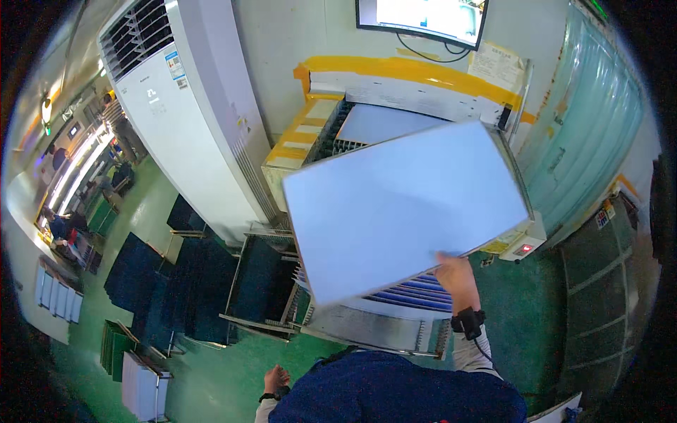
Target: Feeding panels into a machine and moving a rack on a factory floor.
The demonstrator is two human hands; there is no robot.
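In the head view, the panel (402, 204) is up in front of me, spread at a slant between the machine (290, 148) and the rack (374, 330). Its left near corner is over the rack's left side, and its left far corner is in front of the machine's taped left edge. It covers much of both, so I cannot tell whether its underside touches either.

I judge it light for its breadth, since one hand bears it, and stiff, as its edges run nearly straight. The smooth pale face looks easy to smear and perhaps slippery; the corners are probably the fragile part. With such a wide sheet, a one-sided hold likely lets the far left corner swing or dip. The rim is the place to take hold: near the middle of the near edge, or at two opposite edges for balance, keeping the fingers off the face.

My right grip (457, 275) is clamped on the near edge, right of its middle, thumb over the top, the other fingers mostly hidden beneath. That forearm rises from the lower edge, the wrist carrying a black band (468, 322). My left grip (276, 379) hangs low, well apart from the panel and the rack's near edge, bearing nothing I can see; whether its fingers are closed I cannot tell.
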